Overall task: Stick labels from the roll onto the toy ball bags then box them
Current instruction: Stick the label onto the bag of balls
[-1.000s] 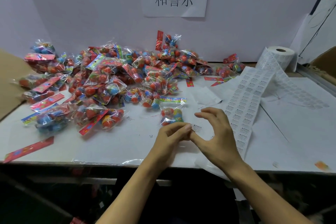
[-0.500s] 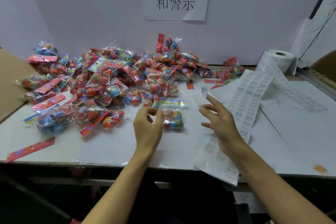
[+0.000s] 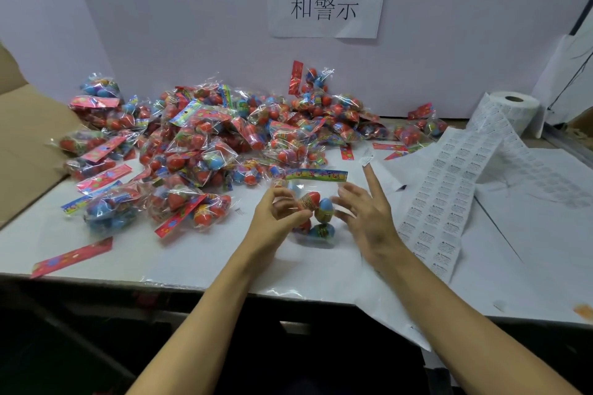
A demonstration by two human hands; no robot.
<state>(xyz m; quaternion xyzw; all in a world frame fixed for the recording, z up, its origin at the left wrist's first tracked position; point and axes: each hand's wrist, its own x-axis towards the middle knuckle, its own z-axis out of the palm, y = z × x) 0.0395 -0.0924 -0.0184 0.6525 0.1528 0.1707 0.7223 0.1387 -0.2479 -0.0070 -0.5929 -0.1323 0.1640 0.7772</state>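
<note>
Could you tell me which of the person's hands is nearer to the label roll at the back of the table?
Right. The right hand is nearer the label roll, beside the unrolled strip; the left hand holds the toy ball bag further left.

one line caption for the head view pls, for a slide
Left hand grips a toy ball bag while the right hand brings a label on its raised fingertip.

Glossy clear plastic bag (image 3: pixel 316 202); matt paper label roll (image 3: pixel 513 111).
</note>
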